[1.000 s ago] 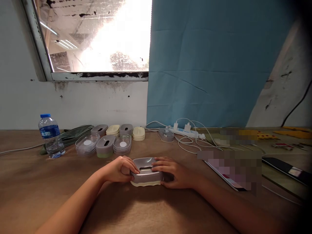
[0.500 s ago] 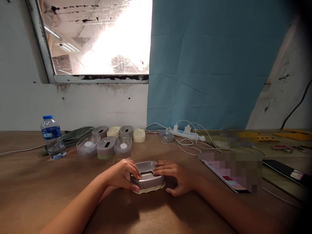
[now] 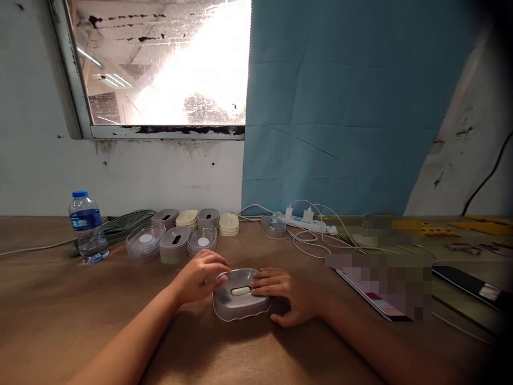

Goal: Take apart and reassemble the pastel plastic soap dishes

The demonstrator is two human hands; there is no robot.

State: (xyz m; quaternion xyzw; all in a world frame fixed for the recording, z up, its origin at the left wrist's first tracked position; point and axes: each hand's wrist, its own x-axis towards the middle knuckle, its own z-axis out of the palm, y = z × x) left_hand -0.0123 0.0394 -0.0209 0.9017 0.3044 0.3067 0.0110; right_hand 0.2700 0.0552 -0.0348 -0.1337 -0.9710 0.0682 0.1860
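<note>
A rounded grey plastic cover with a slot in its top sits on the brown table in front of me. A cream part shows through the slot. My right hand lies over the cover's right side, fingers stretched across the top and thumb apart near the table. Beside the cover's upper left edge is my left hand, raised with its fingers loosely bent and apart. Whether those fingertips touch the edge, I cannot tell.
Behind stand grey slotted covers, stacked clear lids and cream lids. A water bottle is at the left. To the right lie a power strip with loose cables, a tablet-like device and a black phone-like object.
My left hand has let go of the cover's left side and moved up and left. The cream part now shows in the slot, which was dark. My right hand stays on the cover.
</note>
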